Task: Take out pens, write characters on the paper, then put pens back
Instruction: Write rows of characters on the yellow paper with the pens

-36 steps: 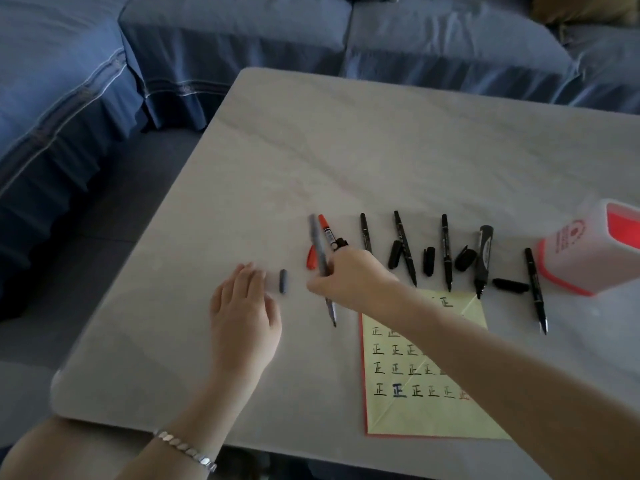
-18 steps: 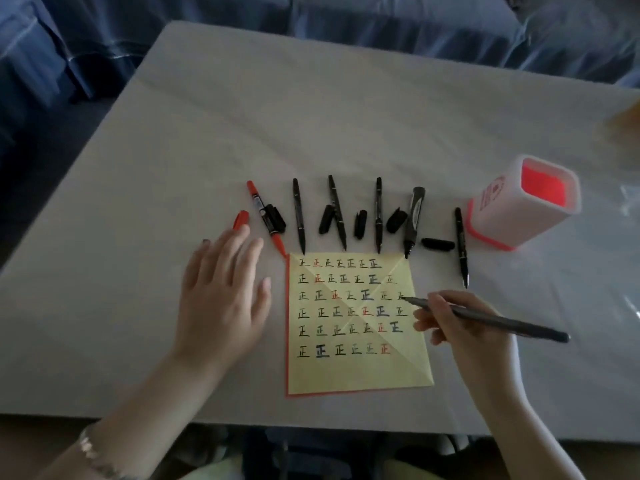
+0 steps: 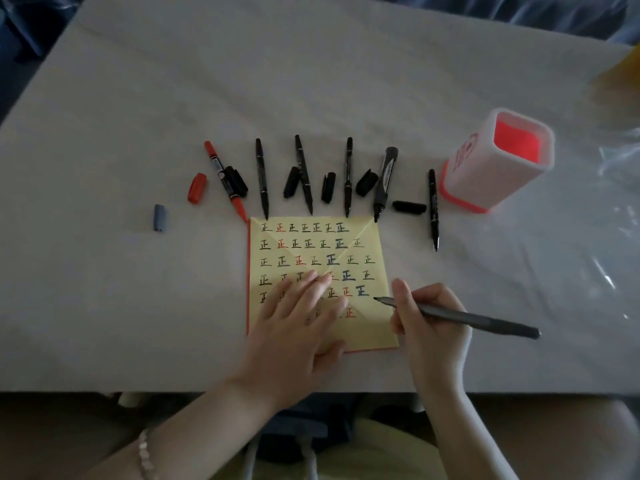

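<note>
A yellow paper (image 3: 367, 237) with rows of written characters lies near the table's front edge. My left hand (image 3: 298, 323) lies flat on its lower left part, fingers straight. My right hand (image 3: 429, 327) grips a grey pen (image 3: 478, 319), its tip at the paper's right edge beside the fifth row. Above the paper lies a row of uncapped pens: a red pen (image 3: 225, 180), several black pens (image 3: 262, 178) and a thick black marker (image 3: 383, 181), with loose caps between them. A grey cap (image 3: 161, 217) lies apart at the left. The pink pen holder (image 3: 498, 161) stands at the right.
A red cap (image 3: 197, 188) lies left of the red pen. Clear plastic wrap (image 3: 620, 188) sits at the table's right edge. The white table (image 3: 311, 81) is bordered by blue sofa cushions (image 3: 519, 12) at the back. My lap shows below the front edge.
My left hand moved right from the bare table onto the paper. My right hand carried the grey pen from the pen row to the paper's right edge. The view tilted down.
</note>
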